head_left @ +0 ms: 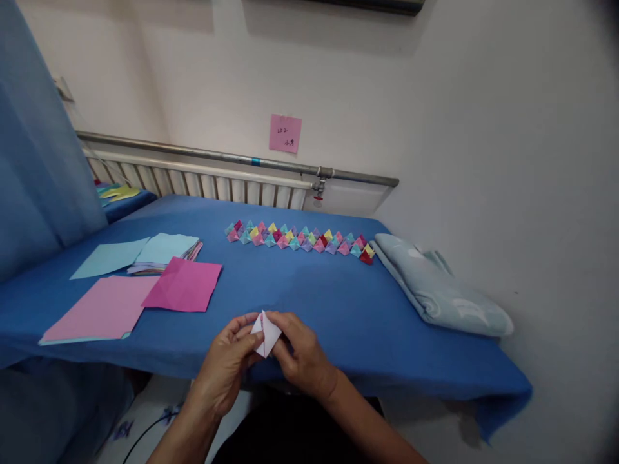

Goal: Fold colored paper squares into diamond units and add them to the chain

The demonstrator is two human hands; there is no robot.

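Both my hands hold a small folded paper piece (271, 335), white to pale lilac and diamond-shaped, just in front of the table's near edge. My left hand (229, 354) pinches its left side, the thumb lying across the front face. On the other side, my right hand (304, 351) grips the upper right edge between thumb and fingers. A dark slit or fold line runs down the piece near my left thumb. Farther back on the blue cloth, several colourful folded paper pieces (294, 240) stand in two close rows.
At left lie a magenta paper sheet (184, 285), pink sheets (99, 309), a light blue sheet (109, 256) and a stack of coloured paper (167, 248). A folded pale green blanket (438, 283) rests at right. Behind are a radiator (203, 183) and a pipe (193, 149).
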